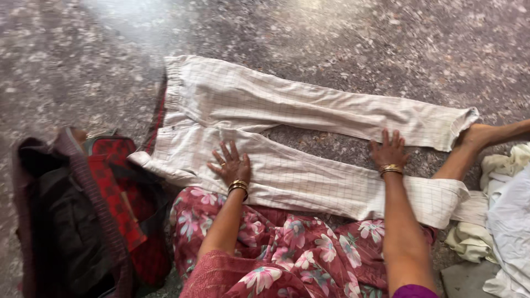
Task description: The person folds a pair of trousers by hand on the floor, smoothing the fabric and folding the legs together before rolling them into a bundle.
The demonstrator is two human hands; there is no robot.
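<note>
Both hands point(231, 164) point(388, 150) press flat on checked trousers point(309, 176).

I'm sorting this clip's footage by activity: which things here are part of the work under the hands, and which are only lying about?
In hand:
checked white trousers, spread flat on the floor
left hand, flat on the near leg
right hand, flat on the same leg

Lying about:
red and dark bag, at left
pale cloth pile, at right

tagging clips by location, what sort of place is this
Probably a home floor used for sorting laundry: speckled stone floor, checked trousers spread flat under both hands, an open bag, and pale clothes heaped alongside.
</note>
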